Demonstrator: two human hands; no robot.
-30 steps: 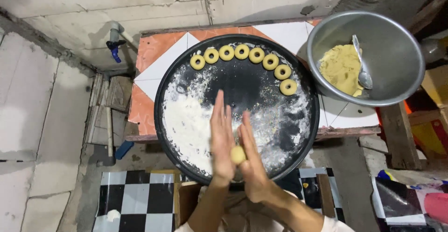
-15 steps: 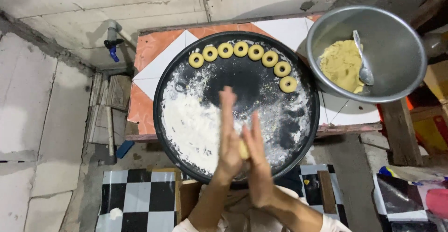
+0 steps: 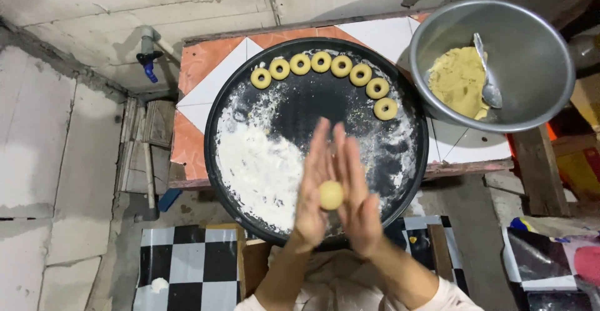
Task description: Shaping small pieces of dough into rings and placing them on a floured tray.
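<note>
Dough ball (image 3: 331, 195) looked soft, matt, pale yellow, smooth-surfaced, pressed between bare left hand (image 3: 310, 189) and right hand (image 3: 358, 198). Round tray (image 3: 409, 108) was dark metal, dull sheen, dusted with powdery white flour (image 3: 262, 167). Dough rings (image 3: 322, 61) matt, same pale dough. Bowl (image 3: 531, 55) was brushed grey metal, slightly shiny, holding grainy yellow dough; spoon (image 3: 487, 80) was polished metal. Tabletop tiles (image 3: 212, 67) were glossy ceramic, orange and white. Wall (image 3: 94, 11) was rough bare concrete. Checkered floor tiles (image 3: 187, 261) were smooth, black and white.
</note>
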